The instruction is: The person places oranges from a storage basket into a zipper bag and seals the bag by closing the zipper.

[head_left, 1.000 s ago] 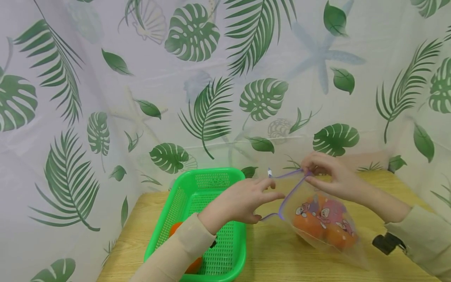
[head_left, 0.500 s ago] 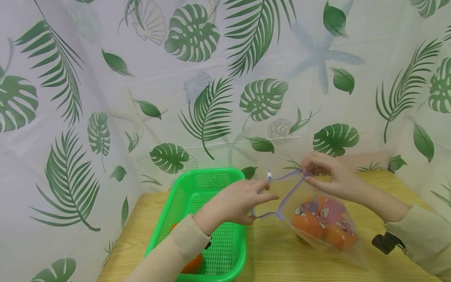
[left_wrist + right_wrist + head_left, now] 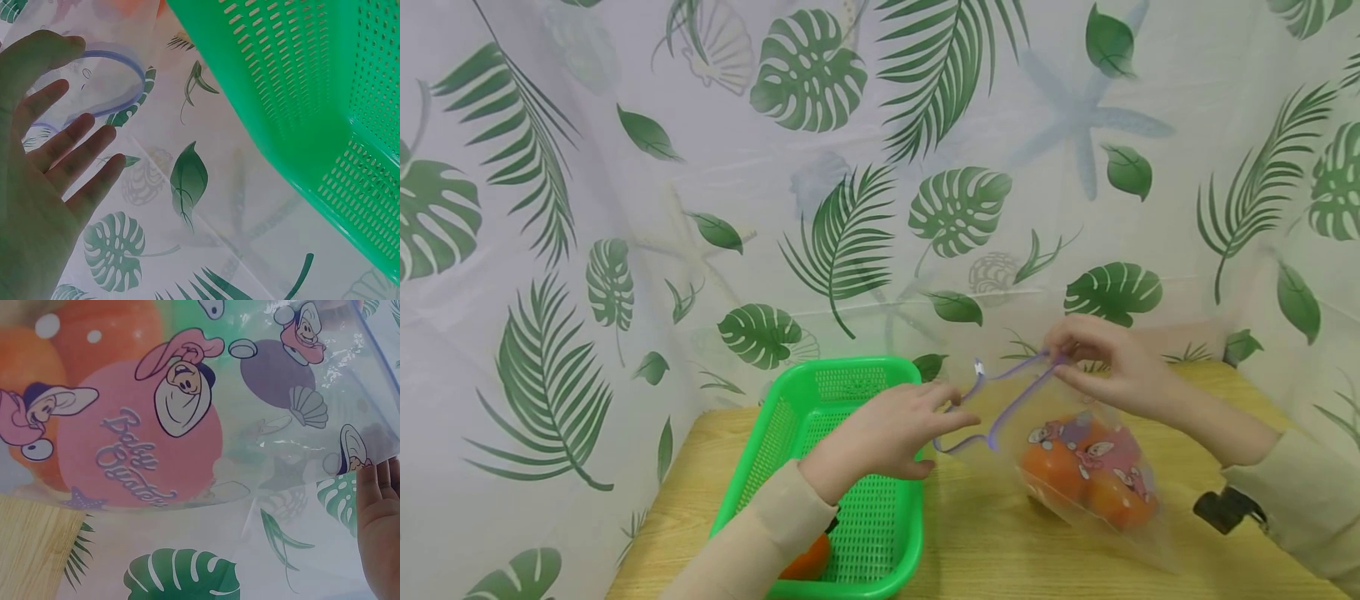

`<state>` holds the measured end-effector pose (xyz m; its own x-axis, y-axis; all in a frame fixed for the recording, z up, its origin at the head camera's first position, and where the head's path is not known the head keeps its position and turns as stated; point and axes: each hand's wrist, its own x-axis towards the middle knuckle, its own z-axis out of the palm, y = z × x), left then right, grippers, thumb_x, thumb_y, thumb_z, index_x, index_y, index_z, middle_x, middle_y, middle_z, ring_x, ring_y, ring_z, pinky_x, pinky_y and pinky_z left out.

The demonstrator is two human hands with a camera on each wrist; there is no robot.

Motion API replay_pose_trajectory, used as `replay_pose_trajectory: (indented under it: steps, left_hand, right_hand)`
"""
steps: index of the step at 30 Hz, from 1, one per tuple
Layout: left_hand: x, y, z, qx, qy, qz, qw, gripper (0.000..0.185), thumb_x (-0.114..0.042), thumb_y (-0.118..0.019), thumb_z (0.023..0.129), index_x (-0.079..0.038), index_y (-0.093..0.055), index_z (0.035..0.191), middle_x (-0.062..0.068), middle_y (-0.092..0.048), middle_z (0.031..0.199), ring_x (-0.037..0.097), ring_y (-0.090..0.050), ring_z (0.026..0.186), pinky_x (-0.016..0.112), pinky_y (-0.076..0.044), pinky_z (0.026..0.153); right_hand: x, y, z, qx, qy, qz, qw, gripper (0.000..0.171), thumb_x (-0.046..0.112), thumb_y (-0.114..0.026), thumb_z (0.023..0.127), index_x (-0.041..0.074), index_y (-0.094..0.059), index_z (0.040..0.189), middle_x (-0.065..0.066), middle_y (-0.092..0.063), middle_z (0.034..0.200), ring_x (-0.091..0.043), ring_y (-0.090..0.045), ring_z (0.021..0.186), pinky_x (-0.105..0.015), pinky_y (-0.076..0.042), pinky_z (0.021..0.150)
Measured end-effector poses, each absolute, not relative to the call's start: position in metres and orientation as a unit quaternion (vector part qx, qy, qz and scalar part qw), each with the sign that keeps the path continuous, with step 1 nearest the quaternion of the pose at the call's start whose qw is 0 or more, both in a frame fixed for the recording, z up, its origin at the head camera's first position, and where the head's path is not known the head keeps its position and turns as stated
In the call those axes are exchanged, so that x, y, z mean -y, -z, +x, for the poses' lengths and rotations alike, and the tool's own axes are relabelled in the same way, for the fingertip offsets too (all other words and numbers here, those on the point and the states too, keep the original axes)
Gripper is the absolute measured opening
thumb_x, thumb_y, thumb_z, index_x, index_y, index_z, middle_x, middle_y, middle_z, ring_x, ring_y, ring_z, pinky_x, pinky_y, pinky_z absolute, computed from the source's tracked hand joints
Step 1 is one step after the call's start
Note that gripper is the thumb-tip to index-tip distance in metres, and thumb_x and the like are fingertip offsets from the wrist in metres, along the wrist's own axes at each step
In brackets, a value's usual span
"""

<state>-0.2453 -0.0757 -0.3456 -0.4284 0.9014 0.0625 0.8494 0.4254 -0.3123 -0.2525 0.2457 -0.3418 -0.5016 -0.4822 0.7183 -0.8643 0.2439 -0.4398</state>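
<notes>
A clear zip bag (image 3: 1090,475) printed with cartoon shells holds oranges (image 3: 1052,471) and rests on the wooden table (image 3: 985,542). Its purple zip rim (image 3: 1000,400) gapes to the left, with a white slider (image 3: 978,367) on it. My right hand (image 3: 1105,367) pinches the rim's far right corner and holds it up. My left hand (image 3: 887,433) reaches at the mouth with straight fingers that touch the rim's near edge. In the left wrist view the left hand (image 3: 44,187) is spread flat with the rim (image 3: 125,69) behind the fingers. The right wrist view shows the bag (image 3: 187,425) close up.
A green slotted basket (image 3: 820,400) stands left of the bag, with an orange (image 3: 808,560) in its near end under my left forearm. A leaf-print curtain (image 3: 850,208) closes in the table at the back and both sides. A black wrist camera (image 3: 1225,508) hangs by my right sleeve.
My left hand has drawn back to the left over the basket's edge. My right hand has risen a little, lifting the rim and the bag's top.
</notes>
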Motion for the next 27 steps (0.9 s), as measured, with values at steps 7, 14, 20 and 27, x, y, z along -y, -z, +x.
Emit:
replay_pose_trajectory:
  steps: [7,14,20,27]
  left_hand:
    - [0.086,0.348,-0.244,0.849,-0.11,-0.507,0.097,0.072,-0.035,-0.085,0.086,-0.03,-0.056,0.151,0.0,-0.059,0.137,0.013,-0.062,0.11,0.029,-0.055,0.09]
    - [0.1,0.353,-0.242,0.858,-0.11,-0.493,0.094,0.07,-0.032,-0.084,0.085,-0.029,-0.057,0.15,0.0,-0.059,0.138,0.015,-0.062,0.112,0.029,-0.055,0.089]
    - [0.11,0.355,-0.241,0.866,-0.1,-0.483,0.085,0.071,-0.034,-0.084,0.086,-0.028,-0.057,0.151,0.002,-0.059,0.142,0.017,-0.064,0.118,0.033,-0.056,0.1]
    - [0.12,0.357,-0.243,0.872,-0.091,-0.473,0.087,0.068,-0.033,-0.084,0.086,-0.027,-0.058,0.149,0.004,-0.062,0.14,0.019,-0.065,0.114,0.034,-0.057,0.099]
  right_hand:
    - [-0.246,0.339,-0.252,0.757,-0.421,0.446,0.225,0.043,-0.029,-0.069,0.078,-0.002,-0.068,0.11,0.016,-0.063,0.11,0.004,-0.063,0.097,-0.009,-0.056,0.084]
    - [-0.249,0.339,-0.253,0.762,-0.414,0.441,0.231,0.044,-0.028,-0.07,0.078,0.0,-0.069,0.112,0.012,-0.064,0.112,0.004,-0.061,0.098,-0.009,-0.055,0.084]
    - [-0.249,0.341,-0.253,0.767,-0.404,0.443,0.227,0.044,-0.025,-0.071,0.078,0.007,-0.068,0.107,0.011,-0.064,0.11,0.002,-0.061,0.098,-0.01,-0.056,0.083]
    - [-0.251,0.344,-0.253,0.78,-0.382,0.442,0.226,0.045,-0.022,-0.073,0.079,0.013,-0.067,0.107,0.013,-0.062,0.108,0.001,-0.06,0.098,-0.012,-0.056,0.083]
